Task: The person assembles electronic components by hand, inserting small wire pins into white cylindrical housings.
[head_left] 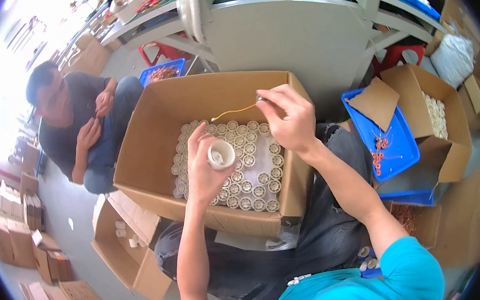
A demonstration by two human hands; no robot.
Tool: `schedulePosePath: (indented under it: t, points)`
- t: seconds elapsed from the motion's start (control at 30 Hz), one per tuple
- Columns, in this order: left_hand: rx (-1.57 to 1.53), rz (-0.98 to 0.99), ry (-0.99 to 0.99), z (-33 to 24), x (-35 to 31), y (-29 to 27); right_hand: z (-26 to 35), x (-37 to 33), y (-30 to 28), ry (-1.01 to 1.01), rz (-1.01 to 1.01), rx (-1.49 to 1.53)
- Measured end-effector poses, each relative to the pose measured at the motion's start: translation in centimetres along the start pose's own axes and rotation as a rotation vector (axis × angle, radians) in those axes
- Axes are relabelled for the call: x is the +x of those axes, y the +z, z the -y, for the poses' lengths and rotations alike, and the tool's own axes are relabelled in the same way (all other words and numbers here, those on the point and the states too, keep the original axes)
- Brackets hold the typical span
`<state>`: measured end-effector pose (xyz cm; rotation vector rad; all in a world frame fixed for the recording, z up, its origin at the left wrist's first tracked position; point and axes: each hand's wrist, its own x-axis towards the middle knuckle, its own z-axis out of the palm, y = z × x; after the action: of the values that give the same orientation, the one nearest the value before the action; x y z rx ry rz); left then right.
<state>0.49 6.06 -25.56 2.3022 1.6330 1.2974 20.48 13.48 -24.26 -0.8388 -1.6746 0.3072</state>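
Note:
My left hand (pixel 200 166) is closed around a white, cup-shaped plastic part (pixel 221 154), its round opening facing up and something small and pale inside. In the fingertips of my right hand (pixel 289 114) is an orange-yellow wire (pixel 235 111). Its loose end points left, above the left fingers; a small metallic bit shows at the fingertips. Both hands are over a large cardboard box (pixel 156 109). Inside the box, many round white parts (pixel 245 186) stand in rows, with a bare pale patch of sheet (pixel 263 156) among them.
At the right lies a blue tray (pixel 397 156) with orange-red wired pieces (pixel 380 152), beside an open carton (pixel 458 131) of white parts. Another carton (pixel 118 255) stands at lower left. A seated person (pixel 77 118) works at the left. A grey machine frame (pixel 288 43) rises behind the box.

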Motion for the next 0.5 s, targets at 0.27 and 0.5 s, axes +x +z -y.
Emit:
schedulePosePath:
  t: [0.27,0.5]
  points:
    - [0.082,-0.362,-0.063,2.0,-0.3,1.2,2.1,-1.9,0.9,-0.335,-0.066,0.030]
    - [0.014,-0.348,-0.061,1.8,-0.5,1.7,2.4,-2.3,1.3,-0.442,-0.076,0.024]
